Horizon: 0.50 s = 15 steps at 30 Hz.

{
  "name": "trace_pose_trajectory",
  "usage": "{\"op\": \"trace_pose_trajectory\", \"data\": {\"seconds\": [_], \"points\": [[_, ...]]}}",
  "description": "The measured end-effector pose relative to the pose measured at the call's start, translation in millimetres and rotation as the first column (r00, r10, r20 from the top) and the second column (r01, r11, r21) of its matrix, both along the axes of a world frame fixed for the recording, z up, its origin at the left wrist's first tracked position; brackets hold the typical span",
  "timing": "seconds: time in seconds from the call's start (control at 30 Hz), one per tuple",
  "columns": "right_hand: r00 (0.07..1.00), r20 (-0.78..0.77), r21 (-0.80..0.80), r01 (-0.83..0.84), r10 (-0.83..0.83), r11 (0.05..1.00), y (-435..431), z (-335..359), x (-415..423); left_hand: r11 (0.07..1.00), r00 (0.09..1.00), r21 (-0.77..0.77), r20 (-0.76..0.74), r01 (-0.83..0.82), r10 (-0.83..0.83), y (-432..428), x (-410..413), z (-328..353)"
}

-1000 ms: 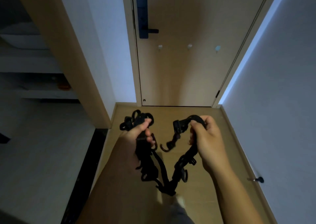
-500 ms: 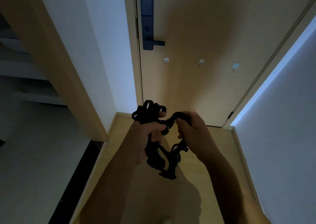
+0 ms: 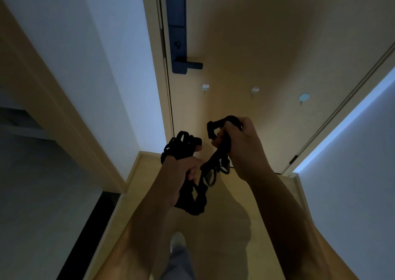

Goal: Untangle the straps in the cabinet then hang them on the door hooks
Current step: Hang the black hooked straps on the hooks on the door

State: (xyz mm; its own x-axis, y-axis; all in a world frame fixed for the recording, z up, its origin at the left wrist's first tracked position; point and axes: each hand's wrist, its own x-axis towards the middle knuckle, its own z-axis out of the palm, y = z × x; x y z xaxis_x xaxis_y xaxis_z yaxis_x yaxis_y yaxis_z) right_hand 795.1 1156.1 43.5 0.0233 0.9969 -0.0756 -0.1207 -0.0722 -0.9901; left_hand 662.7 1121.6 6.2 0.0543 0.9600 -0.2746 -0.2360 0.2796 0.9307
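Straps (image 3: 193,202) are held at chest height before the door (image 3: 277,44), clear of the cabinet. A bunched coil is gripped by the left hand (image 3: 181,173); one buckled length is pinched by the right hand (image 3: 243,143). Both portions are linked below: untangling judged partial. Door hooks (image 3: 254,89) are bare; hanging is not yet started.

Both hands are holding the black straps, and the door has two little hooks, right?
Not quite. The head view shows three hooks on the door, not two. The left hand and right hand do hold the black straps.
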Motion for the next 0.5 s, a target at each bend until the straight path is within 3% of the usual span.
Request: {"op": "trace_pose_trajectory", "data": {"seconds": [0.13,0.27,0.5], "points": [[0.987,-0.150,-0.004,0.062,-0.062,0.998,47.3,11.8,-7.9,0.997,0.986,0.071,-0.166,-0.005,0.017,52.6,-8.8,-21.1],[0.966,-0.245,-0.018,0.077,-0.079,0.997,98.7,25.8,-21.8,0.999,0.911,0.031,-0.408,-0.044,0.053,112.8,-18.5,-41.7],[0.941,-0.334,-0.012,0.059,-0.059,0.998,168.2,41.1,-46.7,1.000,0.781,0.003,-0.625,0.018,-0.012,193.4,-31.2,-63.1]]}}
